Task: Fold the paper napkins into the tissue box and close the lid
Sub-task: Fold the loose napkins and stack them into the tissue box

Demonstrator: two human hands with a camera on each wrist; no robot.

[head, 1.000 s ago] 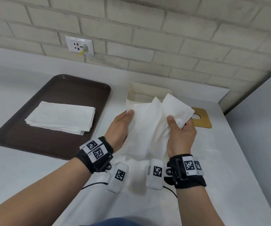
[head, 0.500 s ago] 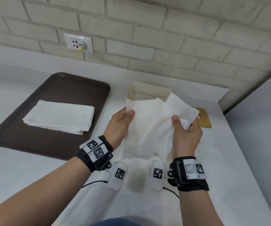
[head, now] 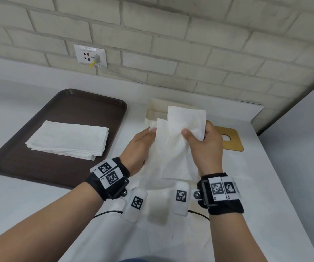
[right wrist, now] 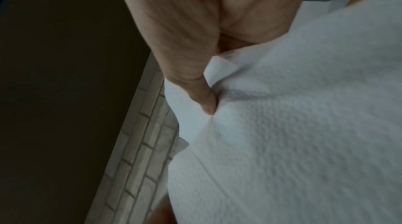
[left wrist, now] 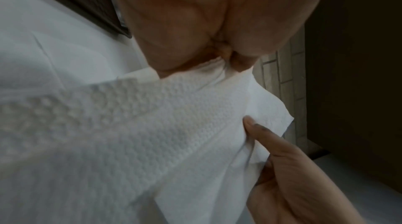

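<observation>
The bench [head: 38, 214] runs to a brick wall at its far edge. On its left side lies a tray [head: 20, 163] with a stack [head: 67, 140] of napkins still waiting. Toward the far right corner stands the box [head: 153, 110], open at the top, and just right of it the lid [head: 234, 143] lies flat on the bench, its slot showing.

Held up between the hands is one napkin [head: 173, 148], its long axis running from the person's body toward the far edge, its far end overlapping the box's near wall in the head view. The left hand [head: 139, 148] pinches its left edge between thumb and fingers; the right hand [head: 207, 148] grips the upper right part, thumb pressed on the front face.

The box lies straight beyond both hands, slightly nearer the left. The fold looks only partly made, so the napkin probably needs closing along its length before going forward and down into the box.
</observation>
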